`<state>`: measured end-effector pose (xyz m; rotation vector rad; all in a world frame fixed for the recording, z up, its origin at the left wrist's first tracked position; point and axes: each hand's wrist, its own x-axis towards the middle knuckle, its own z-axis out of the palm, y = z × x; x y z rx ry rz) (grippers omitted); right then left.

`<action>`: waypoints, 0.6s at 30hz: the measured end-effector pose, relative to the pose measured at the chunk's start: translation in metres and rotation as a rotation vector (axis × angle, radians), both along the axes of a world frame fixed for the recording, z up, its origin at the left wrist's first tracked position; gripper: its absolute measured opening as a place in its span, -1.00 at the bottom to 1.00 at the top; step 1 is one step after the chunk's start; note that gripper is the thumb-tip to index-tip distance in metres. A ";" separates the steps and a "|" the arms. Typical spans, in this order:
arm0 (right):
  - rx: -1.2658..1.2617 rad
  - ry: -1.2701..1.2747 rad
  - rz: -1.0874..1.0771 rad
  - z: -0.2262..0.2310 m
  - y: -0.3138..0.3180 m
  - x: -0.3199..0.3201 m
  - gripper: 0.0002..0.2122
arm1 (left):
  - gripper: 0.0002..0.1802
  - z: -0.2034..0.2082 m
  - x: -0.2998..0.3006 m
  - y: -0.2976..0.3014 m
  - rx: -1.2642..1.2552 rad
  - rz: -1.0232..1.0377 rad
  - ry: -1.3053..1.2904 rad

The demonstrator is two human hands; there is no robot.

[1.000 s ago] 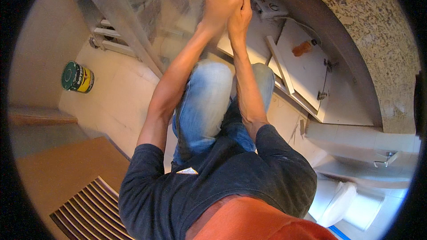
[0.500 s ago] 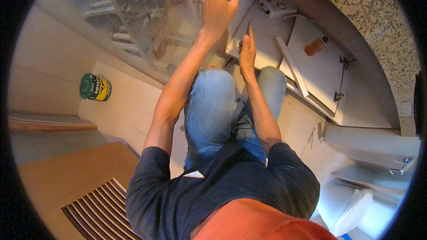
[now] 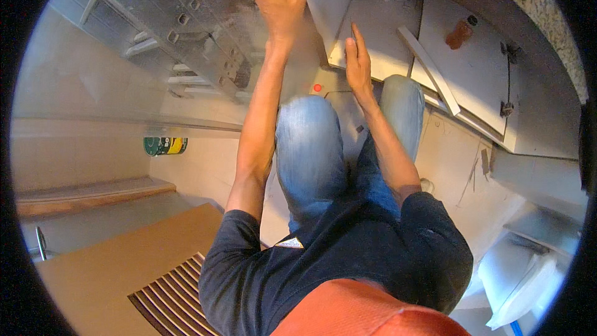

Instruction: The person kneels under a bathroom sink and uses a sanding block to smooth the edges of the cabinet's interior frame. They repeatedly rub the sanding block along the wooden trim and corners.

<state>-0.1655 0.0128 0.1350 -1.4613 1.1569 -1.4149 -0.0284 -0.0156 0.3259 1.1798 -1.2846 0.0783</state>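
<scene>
White panel (image 3: 323, 0), flat and pale grey-white, stands tilted against the open cabinet under the granite counter (image 3: 528, 0). The left hand (image 3: 280, 0), a ring on one finger, grips its top edge; the right hand (image 3: 357, 65) rests open-fingered against its lower edge.
</scene>
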 end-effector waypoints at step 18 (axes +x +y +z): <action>-0.198 0.120 -0.005 0.058 0.010 0.007 -0.51 | -0.62 -0.037 0.017 0.009 -0.004 -0.020 -0.001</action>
